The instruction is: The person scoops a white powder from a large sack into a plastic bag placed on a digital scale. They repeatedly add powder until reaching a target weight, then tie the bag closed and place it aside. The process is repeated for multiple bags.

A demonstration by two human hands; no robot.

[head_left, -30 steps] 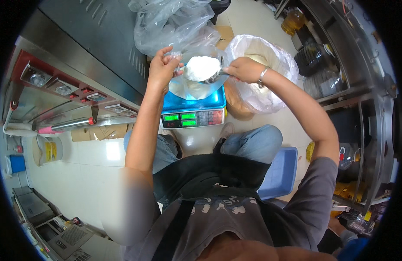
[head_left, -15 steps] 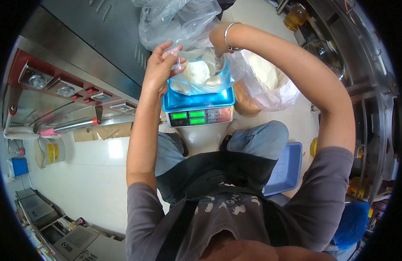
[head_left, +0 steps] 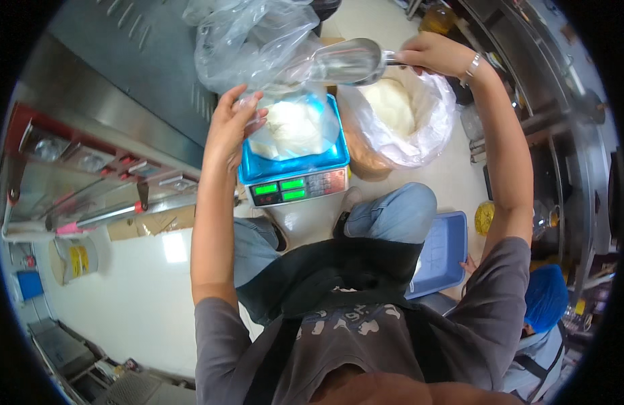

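My right hand [head_left: 437,54] grips the handle of a shiny metal scoop [head_left: 349,61]. The scoop hangs level above the gap between a clear plastic bag and a large sack; I see no powder in it. White powder [head_left: 288,125] fills the clear bag, which rests on the blue tray [head_left: 254,167] of a digital scale [head_left: 300,187]. At the bag's left rim, my left hand [head_left: 232,125] pinches the plastic between thumb and fingers. Right of the scale stands the large sack [head_left: 439,115], lined with whitish plastic, its mouth wide and more white powder [head_left: 387,104] inside.
A crumpled clear plastic bag [head_left: 251,40] lies beyond the scale, beside a grey metal cabinet [head_left: 156,54]. By my right knee is a blue-grey tub [head_left: 443,253], with another person's hand [head_left: 468,264] at its edge. Metal shelving [head_left: 561,162] lines the right side.
My right hand has drawn the scoop out of the bag on the scale, moving right toward the sack. My left hand still holds the bag's rim. Another person's hand has appeared at the tub.
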